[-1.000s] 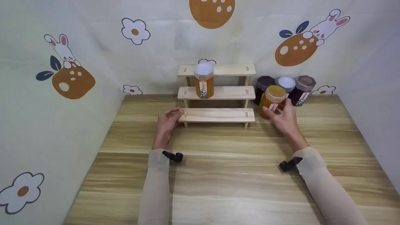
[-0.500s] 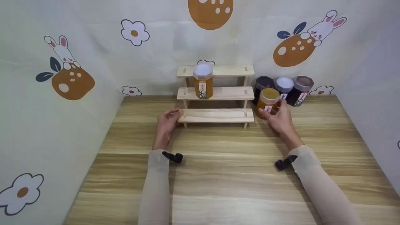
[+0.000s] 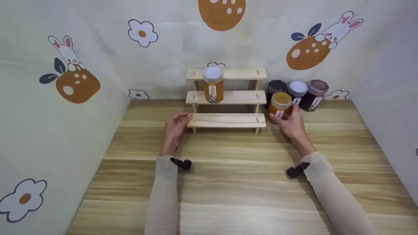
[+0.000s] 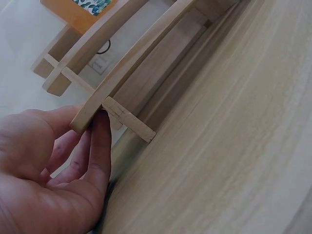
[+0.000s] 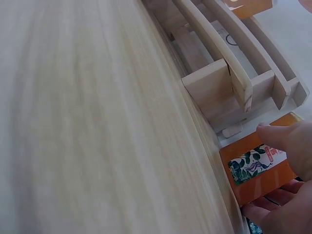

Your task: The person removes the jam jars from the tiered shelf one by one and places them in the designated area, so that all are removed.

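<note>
A three-step wooden display rack point(image 3: 228, 120) stands against the back wall. My left hand point(image 3: 174, 130) pinches the left end of its lowest board point(image 4: 122, 68), thumb on top and fingers beneath. Close to the rack's right side, my right hand point(image 3: 294, 127) grips an upright amber jar point(image 3: 277, 112) with a yellow lid, thumb at the front and fingers behind. In the right wrist view, that jar point(image 5: 258, 165) has its base at the tabletop, and its leafy label shows. Another amber jar point(image 3: 214, 89), white-lidded, sits toward the left of the middle board.
Behind the gripped jar, by the wall, stand a dark jar point(image 3: 277, 89), a white-lidded jar point(image 3: 297, 89) and a dark jar with a brownish lid point(image 3: 315, 96). Patterned cloth walls point(image 3: 169, 49) enclose the wood-grain table point(image 3: 228, 189) at the back and sides.
My right hand has brought the yellow-lidded jar slightly left and nearer to me, closer to the rack; in the last half second it barely moves. The left hand keeps its place.
</note>
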